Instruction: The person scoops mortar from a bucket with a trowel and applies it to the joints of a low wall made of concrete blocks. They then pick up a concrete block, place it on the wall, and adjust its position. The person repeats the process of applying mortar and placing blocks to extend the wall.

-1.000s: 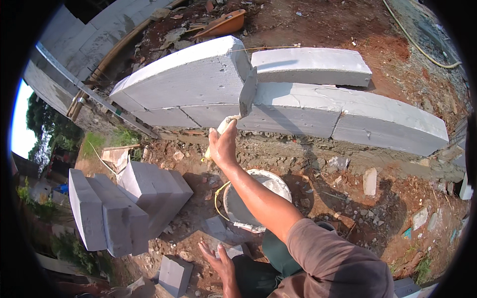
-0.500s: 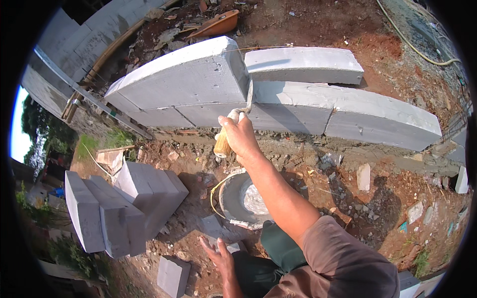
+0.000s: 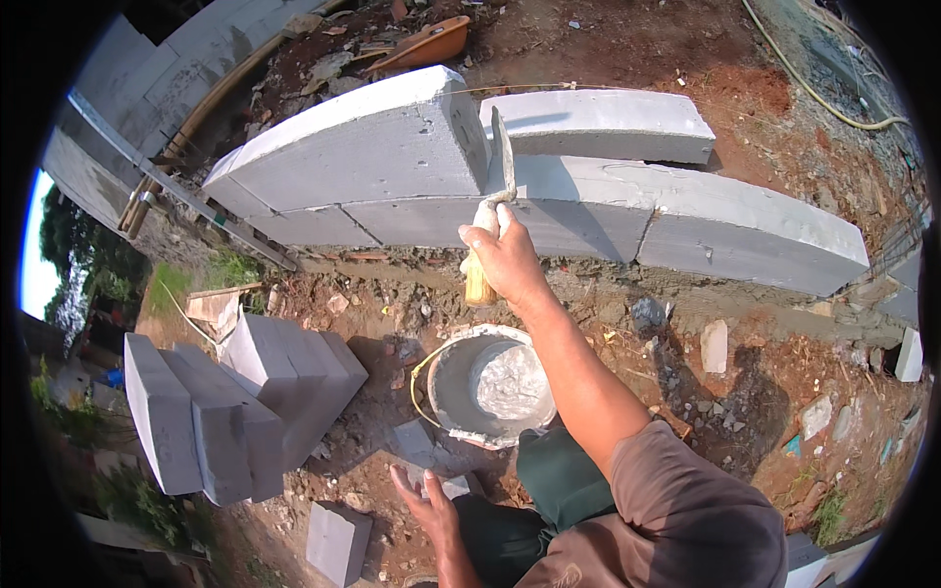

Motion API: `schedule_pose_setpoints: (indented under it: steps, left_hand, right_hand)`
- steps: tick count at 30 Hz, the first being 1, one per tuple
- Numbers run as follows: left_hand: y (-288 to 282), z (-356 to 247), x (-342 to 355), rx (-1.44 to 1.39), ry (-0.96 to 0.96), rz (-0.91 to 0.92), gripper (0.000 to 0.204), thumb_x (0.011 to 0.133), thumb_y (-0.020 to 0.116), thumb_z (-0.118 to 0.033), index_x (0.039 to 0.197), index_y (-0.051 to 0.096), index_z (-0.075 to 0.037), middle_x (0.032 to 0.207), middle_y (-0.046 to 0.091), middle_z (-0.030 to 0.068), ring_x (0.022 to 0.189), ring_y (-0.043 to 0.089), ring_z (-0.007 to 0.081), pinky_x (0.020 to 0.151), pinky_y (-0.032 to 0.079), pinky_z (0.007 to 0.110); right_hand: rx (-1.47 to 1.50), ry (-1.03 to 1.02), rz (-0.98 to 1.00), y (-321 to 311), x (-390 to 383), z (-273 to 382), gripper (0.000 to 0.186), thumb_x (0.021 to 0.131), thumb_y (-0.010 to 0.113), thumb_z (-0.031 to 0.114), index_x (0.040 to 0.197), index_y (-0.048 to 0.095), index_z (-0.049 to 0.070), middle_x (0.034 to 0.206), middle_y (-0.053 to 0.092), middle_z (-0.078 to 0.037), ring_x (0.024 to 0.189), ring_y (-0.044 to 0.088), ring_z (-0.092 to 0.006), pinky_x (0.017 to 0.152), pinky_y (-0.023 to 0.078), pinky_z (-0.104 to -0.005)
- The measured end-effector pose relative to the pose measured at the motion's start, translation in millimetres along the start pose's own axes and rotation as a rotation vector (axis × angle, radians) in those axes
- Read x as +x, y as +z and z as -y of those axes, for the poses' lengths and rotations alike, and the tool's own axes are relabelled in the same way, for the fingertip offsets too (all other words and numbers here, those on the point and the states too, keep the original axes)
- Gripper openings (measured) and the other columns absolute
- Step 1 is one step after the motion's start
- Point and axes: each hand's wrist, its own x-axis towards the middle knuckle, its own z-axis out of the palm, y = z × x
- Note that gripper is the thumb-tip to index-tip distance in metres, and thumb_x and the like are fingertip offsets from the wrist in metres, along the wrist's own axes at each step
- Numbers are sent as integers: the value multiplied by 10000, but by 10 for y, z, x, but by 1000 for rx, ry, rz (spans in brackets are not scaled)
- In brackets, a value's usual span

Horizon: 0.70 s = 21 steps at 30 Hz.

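Note:
My right hand (image 3: 510, 257) is closed round the wooden handle of a trowel (image 3: 504, 162), its mortar-coated blade pointing up and away. The blade is beside the end face of a large light-grey block (image 3: 363, 147) in the wall's upper course. Below and to the right runs the lower course of blocks (image 3: 745, 230), with grey mortar on its top face. My left hand (image 3: 429, 508) is held low near my knee, fingers apart, holding nothing. Between me and the wall stands a bucket (image 3: 446, 377) of wet grey mortar with a yellow handle.
Another long block (image 3: 608, 122) lies behind the wall. A string line (image 3: 524, 88) stretches above the course. Several blocks (image 3: 230, 412) stand stacked at the left, and a smaller block (image 3: 339, 542) sits near my left hand. An orange basin-like container (image 3: 431, 44) lies on the far soil.
My right hand has moved the trowel to the right, away from the upper block's end face, and its blade now shows more fully. My left hand has hardly moved.

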Motion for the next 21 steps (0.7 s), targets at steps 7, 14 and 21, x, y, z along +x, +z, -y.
schedule_pose_setpoints:
  steps: [7,14,21]
  left_hand:
    - [85,71,44,-6,48,3,623,911,518,-203,1408,217,22,1414,306,250,1310,324,325,1028,304,430]
    - [93,54,47,30,12,11,616,910,523,-210,1398,237,34,1409,318,253,1308,333,322,1012,326,417]
    - [94,-1,74,34,26,23,607,912,524,-217,1395,250,28,1412,321,243,1307,333,325,1015,323,419]
  right_hand:
    - [-160,-124,170,-87,876,385,311,788,615,157,994,503,-47,844,600,-142,673,620,-210,609,509,-343]
    - [60,-66,0,-283,374,185,251,821,599,149,978,485,-11,804,559,-82,526,577,-153,454,498,-286]
    - [54,8,-62,177,403,-180,368,802,607,153,1036,450,-83,849,570,-138,682,596,-195,596,513,-335]
